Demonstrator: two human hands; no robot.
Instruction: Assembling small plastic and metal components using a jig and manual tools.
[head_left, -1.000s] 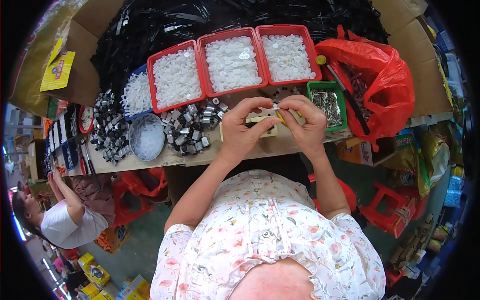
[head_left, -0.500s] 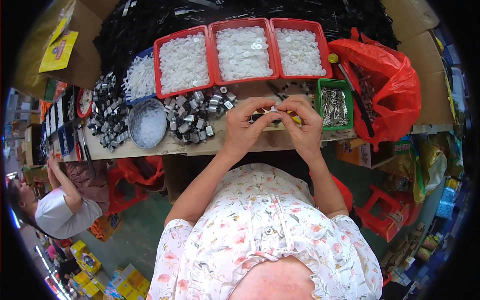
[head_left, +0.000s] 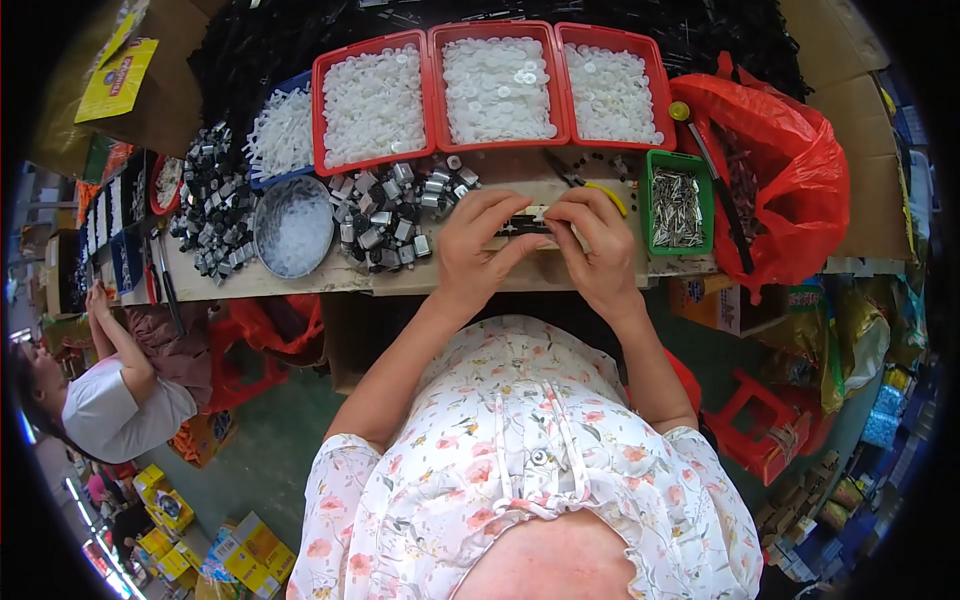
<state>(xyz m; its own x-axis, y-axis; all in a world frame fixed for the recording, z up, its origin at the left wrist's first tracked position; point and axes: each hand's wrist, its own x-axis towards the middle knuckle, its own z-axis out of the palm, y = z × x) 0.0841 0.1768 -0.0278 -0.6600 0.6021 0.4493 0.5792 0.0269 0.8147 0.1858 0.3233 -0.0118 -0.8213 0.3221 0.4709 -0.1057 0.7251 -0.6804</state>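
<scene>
My left hand (head_left: pixel 478 245) is over the near edge of the workbench, thumb and index finger apart with nothing visible between them. Beside it, my right hand (head_left: pixel 598 245) has its thumb and fingertips close together at a small white piece (head_left: pixel 539 213), whose exact shape is too small to make out. Under the fingertips lies a dark, narrow part or fixture (head_left: pixel 515 222), partly hidden by both hands. Yellow-handled pliers (head_left: pixel 612 197) rest just behind my right hand.
Three red trays (head_left: pixel 497 143) of white plastic discs stand at the back. Metal-and-black parts (head_left: pixel 383 225), a round bowl (head_left: pixel 293 228) and a blue tray of white pieces (head_left: pixel 280 135) sit left. A green tray of metal pins (head_left: pixel 680 205) and a red bag (head_left: pixel 795 180) are right.
My hands have drawn slightly apart; the left thumb and index finger have opened from their pinch around the small white piece. The pliers' yellow handle shows more. The view has shifted slightly.
</scene>
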